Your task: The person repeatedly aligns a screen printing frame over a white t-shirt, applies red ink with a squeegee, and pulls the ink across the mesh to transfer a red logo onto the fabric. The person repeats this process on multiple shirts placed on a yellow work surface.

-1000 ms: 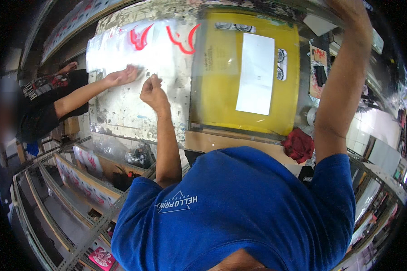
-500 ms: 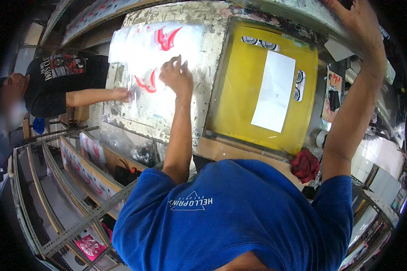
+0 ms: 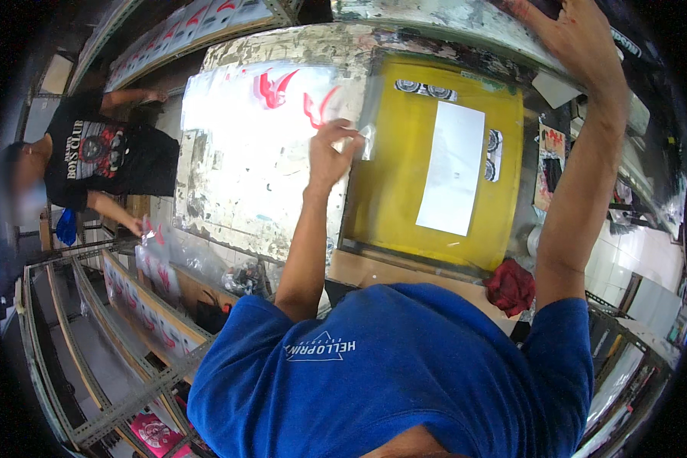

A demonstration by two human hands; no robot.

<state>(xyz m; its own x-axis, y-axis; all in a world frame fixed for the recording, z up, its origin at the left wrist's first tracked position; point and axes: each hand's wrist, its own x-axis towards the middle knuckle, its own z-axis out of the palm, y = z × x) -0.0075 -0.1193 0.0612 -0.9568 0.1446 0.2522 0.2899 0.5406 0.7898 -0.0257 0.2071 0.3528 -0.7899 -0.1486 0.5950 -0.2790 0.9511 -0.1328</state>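
My left hand [image 3: 334, 155] is over the right part of the pale, paint-marked table [image 3: 275, 202]. Its thumb and forefinger pinch the edge of a clear plastic sheet [image 3: 367, 142], which lies slightly blurred beside the yellow panel [image 3: 393, 195]. A red curved print [image 3: 320, 107] shows just past my fingers. My right hand [image 3: 580, 42] is raised at the top right, by a long pale beam [image 3: 443, 19]. Its thumb is spread from the fingers, but the picture's edge cuts off most fingertips, so any hold is hidden.
A white paper strip [image 3: 452, 172] and round black-and-white prints [image 3: 494, 156] lie on the yellow panel. A dark red cloth [image 3: 510, 288] sits at its near corner. A co-worker [image 3: 103, 145] stands at the left, by a rack [image 3: 149, 294] of boards with red prints.
My left hand has moved right, and a red print now shows nearer the yellow panel. The co-worker's hand has left the table and holds a red-printed clear piece by the rack.
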